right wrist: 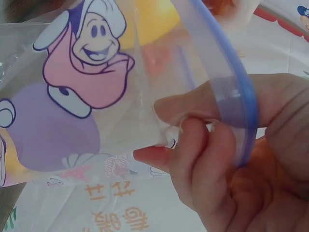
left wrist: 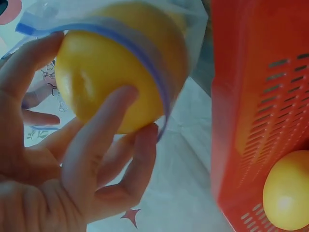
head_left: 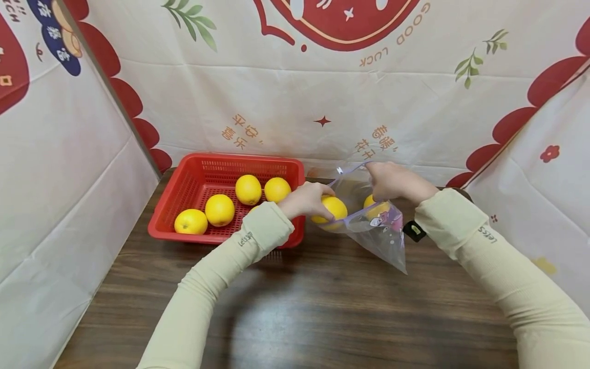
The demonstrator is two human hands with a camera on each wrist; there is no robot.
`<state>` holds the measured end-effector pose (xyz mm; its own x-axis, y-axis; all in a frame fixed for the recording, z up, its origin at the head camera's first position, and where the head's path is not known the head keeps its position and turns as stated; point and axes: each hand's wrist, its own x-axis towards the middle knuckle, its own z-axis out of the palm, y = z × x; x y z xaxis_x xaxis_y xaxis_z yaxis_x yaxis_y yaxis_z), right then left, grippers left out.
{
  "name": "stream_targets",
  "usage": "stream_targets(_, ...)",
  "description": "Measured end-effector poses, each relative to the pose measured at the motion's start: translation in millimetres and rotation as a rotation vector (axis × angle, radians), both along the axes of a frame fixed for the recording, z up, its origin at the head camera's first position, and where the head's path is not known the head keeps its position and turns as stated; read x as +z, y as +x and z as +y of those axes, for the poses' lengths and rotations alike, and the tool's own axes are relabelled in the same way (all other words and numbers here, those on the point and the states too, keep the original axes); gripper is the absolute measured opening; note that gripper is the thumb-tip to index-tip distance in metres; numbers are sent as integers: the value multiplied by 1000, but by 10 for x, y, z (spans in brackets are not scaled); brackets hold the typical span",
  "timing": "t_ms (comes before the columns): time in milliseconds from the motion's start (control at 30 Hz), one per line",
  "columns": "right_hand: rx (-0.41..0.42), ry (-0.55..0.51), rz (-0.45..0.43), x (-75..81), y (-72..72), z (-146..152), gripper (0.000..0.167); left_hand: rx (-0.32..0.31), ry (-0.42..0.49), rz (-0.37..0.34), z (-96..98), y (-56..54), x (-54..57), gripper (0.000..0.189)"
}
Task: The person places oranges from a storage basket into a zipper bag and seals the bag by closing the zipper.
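My left hand (head_left: 306,200) grips a yellow orange (head_left: 335,207) at the mouth of a clear zip bag (head_left: 380,248). In the left wrist view the bag's blue-purple zip edge crosses over this orange (left wrist: 91,72), so part of it is inside the plastic. My right hand (head_left: 392,180) holds the far side of the bag's mouth; the right wrist view shows thumb and fingers pinching the plastic beside the zip strip (right wrist: 244,104). Another orange (head_left: 370,201) is in the bag below the right hand. Cartoon figures (right wrist: 96,43) are printed on the bag.
To the left, a red perforated basket (head_left: 159,210) holds several oranges (head_left: 219,210), one partly hidden by the left sleeve. A small black object (head_left: 415,231) lies near the right wrist. Printed cloth (head_left: 295,102) walls the dark wooden table (head_left: 322,307) at the back and sides.
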<state>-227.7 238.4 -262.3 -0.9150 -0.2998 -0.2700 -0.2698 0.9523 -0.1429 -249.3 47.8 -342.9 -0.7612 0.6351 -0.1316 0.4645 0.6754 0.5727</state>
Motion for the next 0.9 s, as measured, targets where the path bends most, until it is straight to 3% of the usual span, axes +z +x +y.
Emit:
stream_targets(267,51,5,29,-20,33,-95,55,14,-136,64,37,8,-6,69)
stream_targets(467,43,-13,-4,8,16,-97,63,37,-160,67,44,-4,13,85)
stream_targets(667,-6,-19,8,56,-43,-37,63,34,-124,107,66,31,102,81)
stream_targets(900,2,15,48,69,-69,74,69,7,-62,127,77,32,154,82)
